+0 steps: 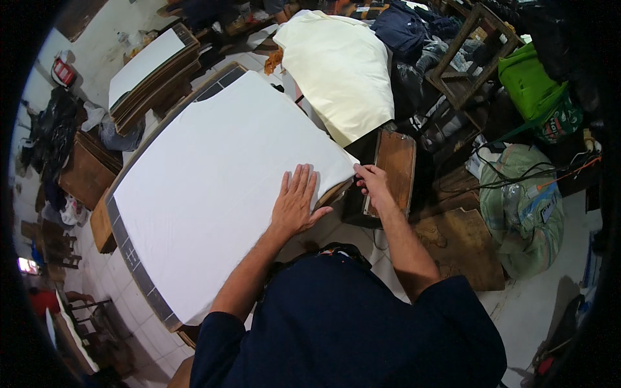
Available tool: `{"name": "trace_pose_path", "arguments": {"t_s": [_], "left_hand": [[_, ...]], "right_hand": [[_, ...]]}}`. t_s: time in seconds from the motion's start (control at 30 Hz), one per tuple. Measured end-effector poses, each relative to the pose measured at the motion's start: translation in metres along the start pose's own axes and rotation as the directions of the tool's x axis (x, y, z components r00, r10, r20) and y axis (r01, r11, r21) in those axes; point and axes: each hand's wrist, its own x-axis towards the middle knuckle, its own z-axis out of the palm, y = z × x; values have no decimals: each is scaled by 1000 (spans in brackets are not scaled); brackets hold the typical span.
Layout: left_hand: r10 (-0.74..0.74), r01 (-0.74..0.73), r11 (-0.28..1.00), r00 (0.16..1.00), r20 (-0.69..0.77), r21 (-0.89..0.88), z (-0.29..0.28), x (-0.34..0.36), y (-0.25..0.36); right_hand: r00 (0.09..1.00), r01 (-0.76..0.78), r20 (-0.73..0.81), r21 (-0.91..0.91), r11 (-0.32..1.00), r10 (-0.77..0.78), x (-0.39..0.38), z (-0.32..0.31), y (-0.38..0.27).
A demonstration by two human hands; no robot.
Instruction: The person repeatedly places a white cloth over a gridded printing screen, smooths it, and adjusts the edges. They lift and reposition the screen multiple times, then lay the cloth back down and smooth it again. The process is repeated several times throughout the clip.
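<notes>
A white fabric piece (194, 168) lies over a dark, grid-lined board (130, 258) in front of me, its right edge reaching past the board. My left hand (294, 204) rests flat on the fabric near that edge, fingers apart. My right hand (372, 184) pinches the fabric's right corner between thumb and fingers. Just right of that corner is a worn wooden block (394, 149) on a dark support.
Cream fabric (336, 77) lies beyond the board. Stacked boards (152, 74) stand back left. Bags (524, 207), a wooden frame (459, 84) and cables crowd the right. Another person in red (40, 304) is at the lower left. Tiled floor (123, 281) shows between.
</notes>
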Motion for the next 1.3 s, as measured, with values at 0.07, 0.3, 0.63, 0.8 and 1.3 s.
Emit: {"name": "trace_pose_path", "arguments": {"t_s": [0.07,0.3,0.63,0.8,1.3], "left_hand": [[26,-26,1000,1000,8,4,3,19,4],[138,-139,990,990,38,9,11,50,20],[133,-120,929,991,13,-350,8,48,8],[-229,227,973,972,-56,-38,-18,-10,-68],[-809,879,473,460,-367,59,-97,-233,-384]], "right_hand": [[983,171,-50,-119,978,-178,-2,-1,-4],[903,417,-76,-79,905,-423,5,1,-4],[961,217,-147,-114,970,-232,42,-3,32],[803,506,-143,-350,789,-578,46,17,25],[467,762,501,-647,43,-728,-108,154,19]]}}
